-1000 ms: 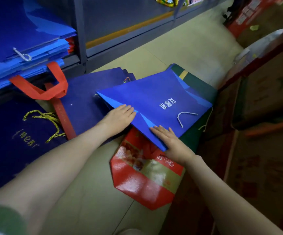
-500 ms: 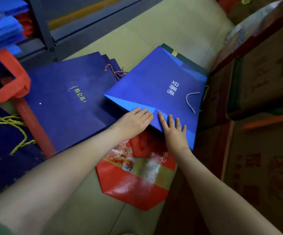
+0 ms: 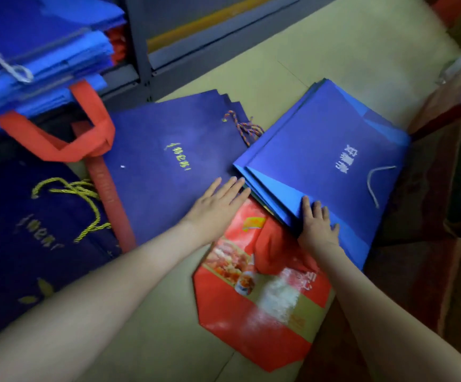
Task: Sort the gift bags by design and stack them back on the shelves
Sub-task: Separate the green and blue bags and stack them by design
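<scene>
A stack of bright blue gift bags (image 3: 326, 161) with white lettering and a white cord handle lies flat on the floor at the right. My right hand (image 3: 317, 227) rests flat on its near corner, fingers straight. My left hand (image 3: 218, 205) lies open on a fanned pile of dark navy bags (image 3: 168, 161) with gold lettering, fingertips at the blue stack's edge. A red bag (image 3: 257, 304) with a food picture lies under both, near me. More bright blue bags (image 3: 44, 51) are stacked on the shelf at the upper left.
A red fabric handle (image 3: 58, 139) hangs from the shelf. Another navy bag with a gold rope handle (image 3: 30, 230) lies at the left. A grey metal shelf frame (image 3: 141, 64) runs along the back. Brown cardboard boxes (image 3: 430, 216) crowd the right side.
The blue stack has come down flat on the floor. My left hand slid off the blue stack onto the navy pile. My right hand stays pressed on the blue corner.
</scene>
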Demonstrator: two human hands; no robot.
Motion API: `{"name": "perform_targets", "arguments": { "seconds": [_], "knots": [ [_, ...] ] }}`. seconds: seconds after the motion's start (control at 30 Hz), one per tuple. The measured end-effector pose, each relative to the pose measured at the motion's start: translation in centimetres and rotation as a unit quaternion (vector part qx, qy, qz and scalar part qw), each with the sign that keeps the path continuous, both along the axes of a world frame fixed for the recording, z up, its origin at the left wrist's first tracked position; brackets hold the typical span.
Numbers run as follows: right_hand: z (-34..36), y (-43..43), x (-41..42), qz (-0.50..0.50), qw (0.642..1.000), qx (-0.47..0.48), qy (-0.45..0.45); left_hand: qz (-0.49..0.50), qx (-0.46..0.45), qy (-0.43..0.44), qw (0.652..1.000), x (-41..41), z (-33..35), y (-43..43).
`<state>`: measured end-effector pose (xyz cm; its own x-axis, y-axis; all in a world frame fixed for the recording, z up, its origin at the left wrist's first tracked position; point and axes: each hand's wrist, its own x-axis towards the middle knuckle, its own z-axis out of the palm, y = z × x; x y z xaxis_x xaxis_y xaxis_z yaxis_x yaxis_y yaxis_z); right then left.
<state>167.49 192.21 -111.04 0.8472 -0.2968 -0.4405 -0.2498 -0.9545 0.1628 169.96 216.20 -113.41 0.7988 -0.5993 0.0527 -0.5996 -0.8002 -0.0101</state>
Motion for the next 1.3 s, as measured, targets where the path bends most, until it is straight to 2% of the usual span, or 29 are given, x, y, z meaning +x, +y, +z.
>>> {"name": "perform_targets", "arguments": {
  "seconds": [0.13, 0.27, 0.37, 0.43, 0.53, 0.6, 0.63, 0.7, 0.83, 0.9, 0.97, 1.07, 1.2, 1.3],
  "knots": [
    [1.2, 9.5, 3.3, 0.124, 0.979, 0.114, -0.115, 0.109, -0.061, -0.08, 0.989, -0.5, 1.8, 7.3],
    [3.8, 21.8, 5.8, 0.258, 0.913, 0.228, -0.217, 0.208, -0.051, -0.194, 0.957, -1.0, 5.0, 16.1],
    [5.5, 29.5, 6.4, 0.333, 0.87, 0.272, -0.24, 0.295, -0.011, -0.26, 0.92, -2.1, 7.2, 23.6],
    [6.4, 33.4, 6.1, 0.366, 0.85, 0.289, -0.243, 0.378, 0.046, -0.241, 0.893, -3.1, 8.3, 28.0],
    [6.5, 37.9, 4.9, 0.403, 0.823, 0.304, -0.26, 0.495, 0.098, -0.104, 0.857, -5.0, 8.9, 33.8],
    [6.6, 39.6, 3.8, 0.414, 0.814, 0.309, -0.267, 0.533, 0.087, -0.015, 0.842, -6.0, 8.5, 36.7],
    [6.6, 40.2, 3.3, 0.421, 0.815, 0.306, -0.256, 0.531, 0.083, 0.011, 0.843, -6.3, 8.3, 37.6],
    [6.9, 40.8, 2.7, 0.44, 0.816, 0.294, -0.231, 0.51, 0.096, 0.005, 0.855, -6.7, 8.3, 38.3],
    [7.8, 41.0, 2.6, 0.432, 0.819, 0.281, -0.251, 0.478, 0.138, -0.012, 0.867, -7.5, 9.2, 37.4],
    [8.2, 40.8, 2.3, 0.428, 0.821, 0.273, -0.261, 0.456, 0.188, -0.036, 0.869, -8.4, 9.6, 37.2],
    [8.8, 40.4, 2.0, 0.43, 0.818, 0.259, -0.279, 0.422, 0.212, -0.104, 0.875, -9.1, 10.8, 36.5],
    [10.2, 40.3, 0.5, 0.481, 0.784, 0.231, -0.316, 0.336, 0.166, -0.179, 0.91, -11.2, 12.7, 34.2],
    [13.2, 41.0, -0.3, 0.534, 0.754, 0.18, -0.338, 0.305, 0.092, -0.277, 0.906, -15.9, 14.6, 31.1],
    [14.1, 40.6, -0.2, 0.577, 0.701, 0.146, -0.392, 0.292, 0.041, -0.307, 0.905, -19.2, 15.6, 30.9]
  ]
}}
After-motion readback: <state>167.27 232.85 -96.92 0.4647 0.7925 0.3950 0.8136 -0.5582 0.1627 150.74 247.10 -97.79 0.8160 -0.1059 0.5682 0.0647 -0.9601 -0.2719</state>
